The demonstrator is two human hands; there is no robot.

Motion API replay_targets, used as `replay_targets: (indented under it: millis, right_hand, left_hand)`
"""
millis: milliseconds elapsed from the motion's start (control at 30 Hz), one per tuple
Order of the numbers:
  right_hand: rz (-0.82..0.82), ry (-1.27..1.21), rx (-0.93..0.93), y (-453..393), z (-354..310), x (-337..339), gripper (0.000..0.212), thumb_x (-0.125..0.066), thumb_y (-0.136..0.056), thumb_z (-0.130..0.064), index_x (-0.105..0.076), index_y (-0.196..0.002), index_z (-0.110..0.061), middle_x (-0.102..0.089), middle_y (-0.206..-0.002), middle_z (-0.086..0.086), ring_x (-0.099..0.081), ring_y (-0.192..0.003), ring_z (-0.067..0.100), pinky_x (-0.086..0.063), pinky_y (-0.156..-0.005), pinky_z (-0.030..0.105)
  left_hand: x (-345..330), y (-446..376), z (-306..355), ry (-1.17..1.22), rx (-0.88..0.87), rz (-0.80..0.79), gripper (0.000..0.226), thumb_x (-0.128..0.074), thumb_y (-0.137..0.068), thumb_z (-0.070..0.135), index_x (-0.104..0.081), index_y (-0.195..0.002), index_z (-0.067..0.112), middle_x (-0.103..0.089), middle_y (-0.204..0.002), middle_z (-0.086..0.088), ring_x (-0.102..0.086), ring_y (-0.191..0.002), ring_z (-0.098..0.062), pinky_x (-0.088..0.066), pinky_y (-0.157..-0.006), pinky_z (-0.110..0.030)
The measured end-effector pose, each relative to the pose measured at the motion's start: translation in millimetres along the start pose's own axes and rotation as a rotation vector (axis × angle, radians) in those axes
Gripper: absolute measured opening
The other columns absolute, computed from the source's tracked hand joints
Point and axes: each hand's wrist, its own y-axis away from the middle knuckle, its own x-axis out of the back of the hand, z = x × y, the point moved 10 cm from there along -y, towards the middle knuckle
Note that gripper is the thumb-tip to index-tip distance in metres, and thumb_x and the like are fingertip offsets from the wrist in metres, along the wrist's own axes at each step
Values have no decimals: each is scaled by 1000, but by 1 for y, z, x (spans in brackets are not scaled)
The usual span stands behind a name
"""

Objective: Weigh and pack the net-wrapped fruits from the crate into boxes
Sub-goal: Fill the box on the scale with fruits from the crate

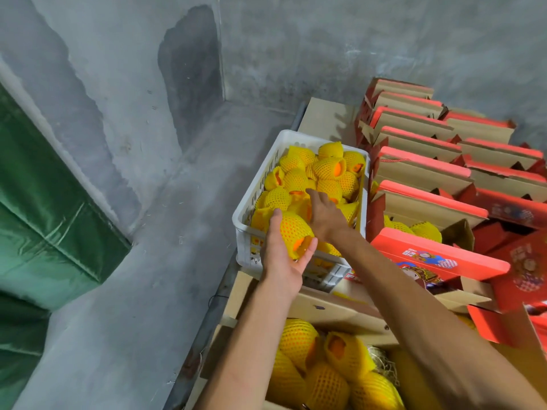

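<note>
left grip point(281, 255) curled round a netted fruit point(294, 232) at the crate's near edge | right grip point(324, 214) laid flat on fruits in the white crate point(251, 199) | red boxes point(420, 170) stacked alongside | carton point(340, 315) of fruits nearest | grey concrete floor point(148, 261) and wall

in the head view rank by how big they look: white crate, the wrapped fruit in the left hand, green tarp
1. green tarp, partly cut off by the frame
2. white crate
3. wrapped fruit held in the left hand, clearly smallest
</note>
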Motion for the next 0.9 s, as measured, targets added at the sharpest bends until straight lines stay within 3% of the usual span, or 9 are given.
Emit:
replay_targets:
  millis: [133,233,433,533,633,767,833,900]
  right_hand:
    - [-38,284,-2,-24,-1,-31,63,-52,-102,-35,-24,-155,-16,-38,-151,19,-45,-136,42,-34,-110,51]
    - [-7,321,-14,-36,1,-31,53,-46,-104,-29,-28,-152,-13,-44,-146,20,-48,-134,41,-33,-112,49]
    - [93,210,91,-20,-8,-11,73,-66,-92,-48,-36,-149,-13,-51,-131,21,-53,-121,42,-35,-102,45]
    - [158,-58,157,9,-14,12,75,-74,-87,-44,-41,-148,-16,-53,-124,21,-54,-114,41,-41,-92,46]
    - [160,-345,135,50,-10,32,77,-82,-83,-36,-44,-148,-17,-56,-130,17,-56,-117,36,-48,-92,45]
    - [205,-865,-5,126,2,59,65,-87,-73,-47,-62,-127,-21,-75,-109,-5,-71,-102,18,-58,-80,32]
    - [181,-1151,-70,166,7,60,62,-84,-66,-51,-69,-118,-18,-78,-104,-1,-74,-100,25,-62,-75,37]
    - [126,-1317,-116,201,11,55,55,-81,-75,-51,-72,-117,-17,-77,-110,6,-74,-101,30,-60,-82,46]
  left_hand:
    - [4,-6,0,60,4,22,63,-86,-78,43,-58,-131,28,-51,-137,-8,-55,-120,-35,-63,-74,-42]
    - [4,-7,-2,52,11,24,62,-86,-79,43,-57,-131,27,-50,-136,-7,-54,-120,-35,-63,-75,-44]
    - [1,0,1,38,12,-16,56,-84,-81,41,-59,-129,26,-52,-138,-9,-54,-122,-35,-63,-78,-45]
    - [-5,14,7,36,-19,-72,60,-83,-82,38,-57,-135,25,-51,-140,-10,-53,-125,-36,-62,-82,-48]
    - [-12,39,10,-11,-52,-188,58,-80,-86,38,-58,-138,24,-56,-142,-10,-57,-127,-35,-61,-86,-50]
    - [-12,85,2,-81,-71,-342,48,-71,-93,42,-60,-135,21,-64,-134,-14,-63,-122,-36,-59,-87,-53]
    - [-6,111,-4,-113,-73,-372,48,-66,-94,43,-58,-136,22,-61,-136,-16,-61,-122,-41,-58,-83,-53]
    - [-2,136,-12,-151,-71,-395,48,-61,-94,40,-57,-137,21,-59,-137,-18,-58,-123,-45,-57,-79,-52]
